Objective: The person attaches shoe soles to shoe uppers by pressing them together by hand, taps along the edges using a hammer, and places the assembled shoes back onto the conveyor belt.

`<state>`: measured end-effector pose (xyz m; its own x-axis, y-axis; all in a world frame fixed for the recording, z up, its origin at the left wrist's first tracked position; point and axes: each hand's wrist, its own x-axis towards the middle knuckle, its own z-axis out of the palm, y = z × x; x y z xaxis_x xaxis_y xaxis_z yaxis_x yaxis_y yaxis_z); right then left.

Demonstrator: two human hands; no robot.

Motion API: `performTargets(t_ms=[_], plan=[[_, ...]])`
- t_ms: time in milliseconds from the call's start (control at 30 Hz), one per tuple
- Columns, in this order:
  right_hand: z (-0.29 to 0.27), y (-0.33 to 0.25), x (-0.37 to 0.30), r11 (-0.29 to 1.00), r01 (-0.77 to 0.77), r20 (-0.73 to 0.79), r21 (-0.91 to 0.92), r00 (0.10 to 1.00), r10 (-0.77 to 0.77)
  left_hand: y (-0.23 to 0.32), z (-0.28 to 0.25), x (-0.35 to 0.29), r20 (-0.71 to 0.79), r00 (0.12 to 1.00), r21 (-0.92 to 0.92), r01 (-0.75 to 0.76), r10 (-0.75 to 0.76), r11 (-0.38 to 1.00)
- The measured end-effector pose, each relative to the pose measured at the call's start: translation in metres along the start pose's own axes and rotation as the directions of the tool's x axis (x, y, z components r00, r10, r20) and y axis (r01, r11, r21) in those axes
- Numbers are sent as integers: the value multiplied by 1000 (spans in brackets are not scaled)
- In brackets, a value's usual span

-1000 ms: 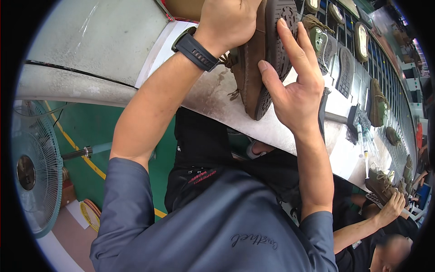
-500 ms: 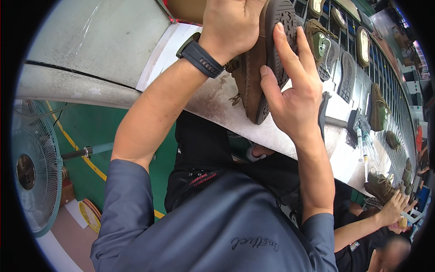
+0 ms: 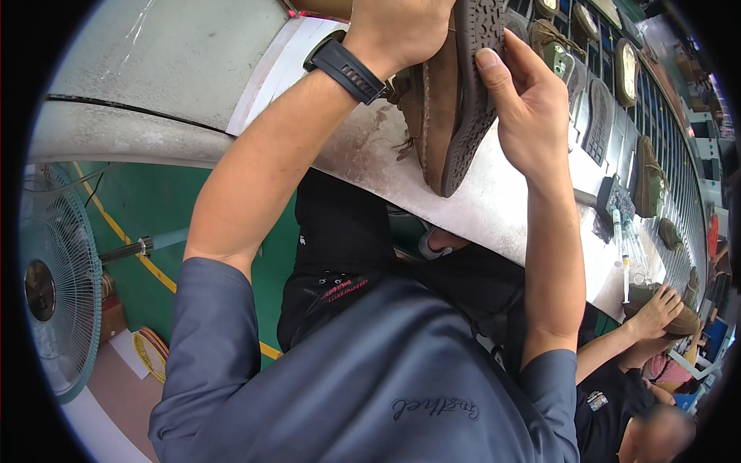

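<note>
Left hand (image 3: 401,32) grasps the brown lace-up shoe (image 3: 443,108) at one o'clock, right hand (image 3: 534,117) its outsole (image 3: 477,116); steady, even pressure is better.

Syringes (image 3: 626,266) on stained white bench (image 3: 498,197)

The shoe (image 3: 441,108) between my left hand (image 3: 405,31) and right hand (image 3: 532,112) looked matt and suede-like, its sole (image 3: 475,116) rubbery and ridged, the watch strap (image 3: 347,71) behind my left hand matt, the tabletop (image 3: 367,158) below stained and dull, the syringes (image 3: 617,228) past my right hand glossy plastic.
</note>
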<state>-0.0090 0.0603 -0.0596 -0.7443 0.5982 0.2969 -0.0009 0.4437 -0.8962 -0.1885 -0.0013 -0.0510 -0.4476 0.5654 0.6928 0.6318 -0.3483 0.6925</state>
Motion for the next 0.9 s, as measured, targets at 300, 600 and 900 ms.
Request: performTargets(t_ms=[300,600,900], plan=[[7,2,-1,990,-7,-40,-144,999,1,1,2,-5,-36,999,-19,6,-7,1000],[17,34,-5,999,-26,-86,23,996,28,-12,-3,-17,25,999,-13,47,-46,999],[24,49,-16,990,-31,-35,-136,999,27,-32,-3,-31,-121,977,53,181,-173,982]])
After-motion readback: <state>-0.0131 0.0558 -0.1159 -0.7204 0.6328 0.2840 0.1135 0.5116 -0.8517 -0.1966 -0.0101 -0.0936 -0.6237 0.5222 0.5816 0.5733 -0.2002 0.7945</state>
